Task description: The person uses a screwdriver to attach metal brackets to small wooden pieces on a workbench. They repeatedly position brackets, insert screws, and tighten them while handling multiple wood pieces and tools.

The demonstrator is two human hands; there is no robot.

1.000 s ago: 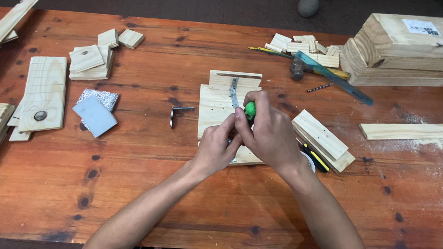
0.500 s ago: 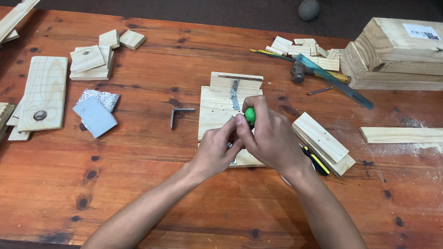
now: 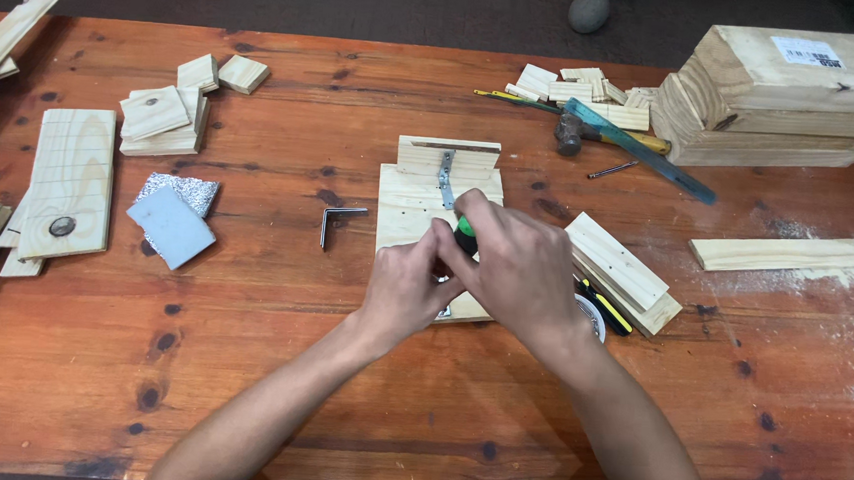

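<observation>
Holding a green-handled screwdriver [image 3: 465, 228] in the right hand [image 3: 522, 273], the person works on a flat wooden board [image 3: 411, 203] in the middle of the counter [image 3: 344, 390]. The right fingers are wrapped tight around the handle. The left hand [image 3: 406, 289] sits just beside it, with its fingers pinched close at the tool's lower end, but what they pinch is hidden. A small metal strip [image 3: 446, 178] lies on the board where it meets a smaller wood block [image 3: 448, 153] at the far edge.

The tip of the tool may slip. That would likely happen if the person pushes hard while the tool leans to one side. Then the tip could poke the left fingers, since they are so close. The board is not clamped down, so it might slide or turn on the counter when the tool twists. A bent metal bracket [image 3: 337, 222] lies apart on the left. A hammer [image 3: 585, 132] rests farther back, near a stack of thick planks [image 3: 788, 97].
</observation>
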